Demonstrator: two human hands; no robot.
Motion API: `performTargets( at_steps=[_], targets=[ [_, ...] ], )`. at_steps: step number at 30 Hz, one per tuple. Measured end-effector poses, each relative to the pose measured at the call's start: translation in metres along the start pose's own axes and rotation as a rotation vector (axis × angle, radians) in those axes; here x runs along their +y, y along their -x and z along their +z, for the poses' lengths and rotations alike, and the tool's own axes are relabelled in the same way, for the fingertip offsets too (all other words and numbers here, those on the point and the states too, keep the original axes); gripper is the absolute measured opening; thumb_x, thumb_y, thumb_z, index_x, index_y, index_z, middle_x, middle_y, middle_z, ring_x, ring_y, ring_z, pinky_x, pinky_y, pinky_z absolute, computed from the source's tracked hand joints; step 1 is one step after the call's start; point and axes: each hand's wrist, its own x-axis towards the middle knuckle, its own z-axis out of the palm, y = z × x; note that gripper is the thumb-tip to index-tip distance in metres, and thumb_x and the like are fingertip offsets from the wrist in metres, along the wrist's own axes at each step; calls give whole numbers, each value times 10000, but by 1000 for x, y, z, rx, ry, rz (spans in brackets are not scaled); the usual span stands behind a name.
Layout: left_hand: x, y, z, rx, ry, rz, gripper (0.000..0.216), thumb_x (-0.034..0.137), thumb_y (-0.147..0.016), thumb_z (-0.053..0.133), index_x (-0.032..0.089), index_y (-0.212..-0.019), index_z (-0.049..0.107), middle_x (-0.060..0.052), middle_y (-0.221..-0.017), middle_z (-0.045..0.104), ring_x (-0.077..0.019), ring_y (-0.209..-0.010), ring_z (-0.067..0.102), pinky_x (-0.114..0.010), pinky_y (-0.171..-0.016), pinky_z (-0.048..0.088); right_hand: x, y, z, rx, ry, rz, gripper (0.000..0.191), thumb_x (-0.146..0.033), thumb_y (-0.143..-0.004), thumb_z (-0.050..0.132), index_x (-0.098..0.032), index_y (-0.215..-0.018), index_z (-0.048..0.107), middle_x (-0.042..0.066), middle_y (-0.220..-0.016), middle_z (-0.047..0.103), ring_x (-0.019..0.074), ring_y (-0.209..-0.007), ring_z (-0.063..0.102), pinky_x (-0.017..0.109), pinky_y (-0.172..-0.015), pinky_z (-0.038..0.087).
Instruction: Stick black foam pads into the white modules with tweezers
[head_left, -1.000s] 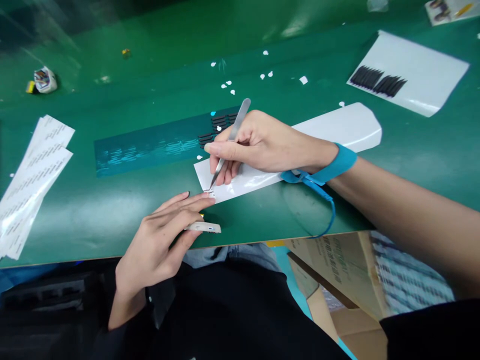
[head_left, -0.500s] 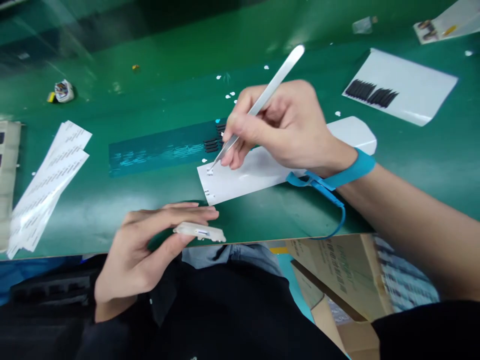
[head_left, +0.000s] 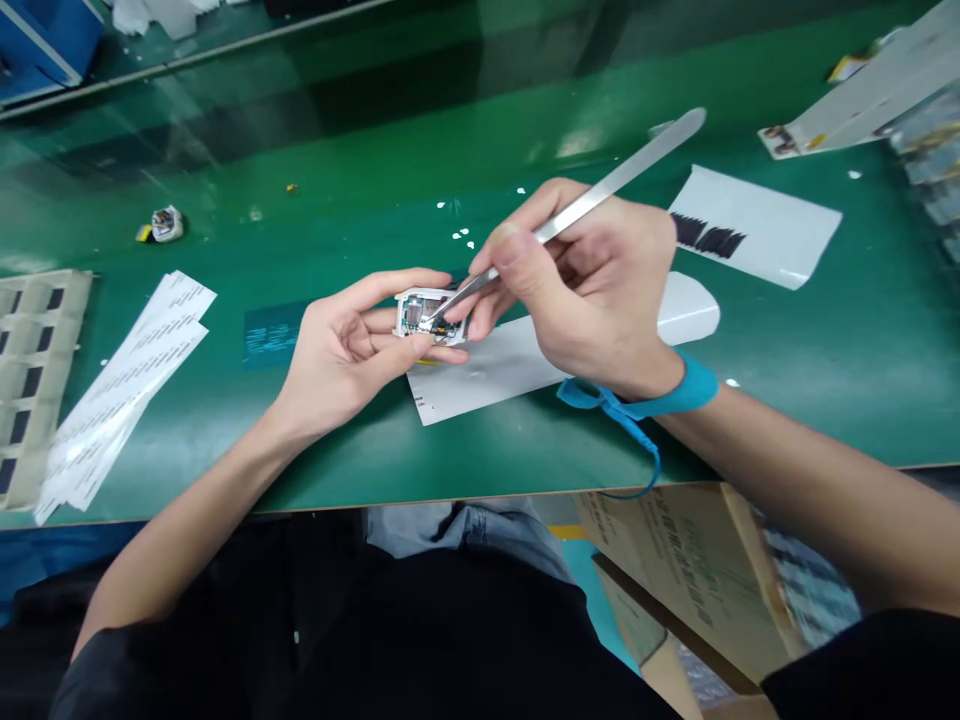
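Note:
My left hand (head_left: 349,345) grips a small white device housing (head_left: 411,312), its inner circuit parts facing up. Metal tweezers (head_left: 600,190) rest in my right hand (head_left: 592,270), held like a pen. Their tip reaches into the housing; whether a small piece sits between the points is too fine to see. Beneath both hands lies a white label sheet (head_left: 495,375) with small print at its left end. A blue wrist strap (head_left: 675,388) with a cord circles my right wrist. Partly covered by my left hand is a teal film strip (head_left: 270,335).
On the left are white printed strips (head_left: 127,400) and a beige tray (head_left: 45,390) with compartments. A white sheet with black pieces (head_left: 772,225) lies at right. A small white device (head_left: 166,224) sits back left. Cardboard boxes (head_left: 667,560) stand below the table edge.
My left hand has lifted the housing from near the table edge to above the label sheet and turned its inside up. The tweezers' tip has moved from the sheet into the housing.

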Motion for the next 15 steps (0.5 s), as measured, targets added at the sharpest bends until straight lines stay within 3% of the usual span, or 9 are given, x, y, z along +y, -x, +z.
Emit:
performTargets(
  at_steps=[3, 11, 15],
  targets=[
    [2, 5, 4, -4, 41, 20, 407, 349, -927, 845, 231, -1301, 731, -50, -1147, 834, -288, -926, 852, -436, -892, 746, 1, 0, -1, -19, 17, 23, 239, -373, -997, 767, -276, -788, 707, -19, -686, 769, 189, -541, 732, 318, -463, 608],
    [7, 6, 6, 47, 110, -21, 363, 231, -898, 859, 206, -1250, 774, -46, -1057, 852, -275, -866, 854, -379, -852, 748, 3, 0, 1, -18, 18, 119, 263, -446, -955, 806, -278, -765, 737, 8, -717, 789, 218, -581, 745, 353, -498, 620],
    [8, 7, 8, 59, 107, -30, 373, 211, -888, 859, 195, -1251, 774, -54, -1045, 852, -288, -870, 855, -393, -844, 749, 3, 2, 1, -2, 86, 131, 244, -313, -1012, 728, -288, -769, 716, -5, -723, 794, 220, -606, 760, 350, -519, 633]
  ],
)
